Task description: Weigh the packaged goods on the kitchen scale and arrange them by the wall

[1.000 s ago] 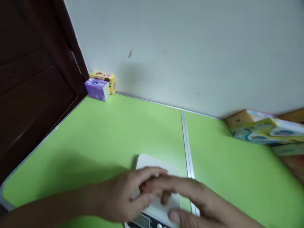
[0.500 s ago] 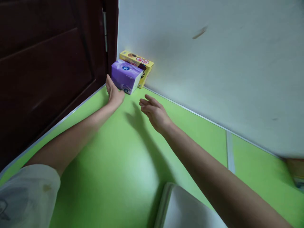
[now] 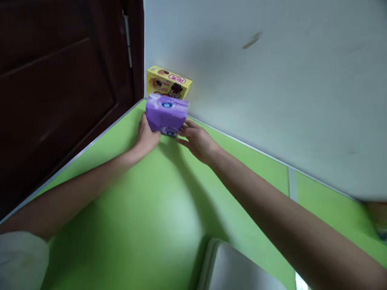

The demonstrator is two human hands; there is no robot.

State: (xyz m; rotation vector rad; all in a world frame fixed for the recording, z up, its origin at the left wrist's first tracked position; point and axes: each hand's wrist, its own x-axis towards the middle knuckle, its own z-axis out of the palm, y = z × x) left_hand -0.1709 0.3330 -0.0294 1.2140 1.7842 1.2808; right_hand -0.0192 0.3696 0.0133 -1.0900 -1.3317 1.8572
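A purple pack of tissues [image 3: 167,117] is between my two hands, in front of a yellow snack box [image 3: 169,82] in the corner. My left hand [image 3: 147,135] grips the pack's left side, its thumb at the lower front edge. At the pack's right end is my right hand [image 3: 196,139], closed on it with the fingertips partly hidden behind. The yellow box leans upright against the wall, its lower part covered by the pack.
Dark red-brown door panels [image 3: 60,80] rise on the left, and a pale wall [image 3: 272,80] on the right. The surface is bright green [image 3: 145,201]. A light grey rounded object [image 3: 238,266] lies at the bottom, and a blurred item [image 3: 377,217] at the right edge.
The tissue pack has come away from the yellow box, toward me and slightly right. My right hand has closed on its right end, and my left hand has moved with it.
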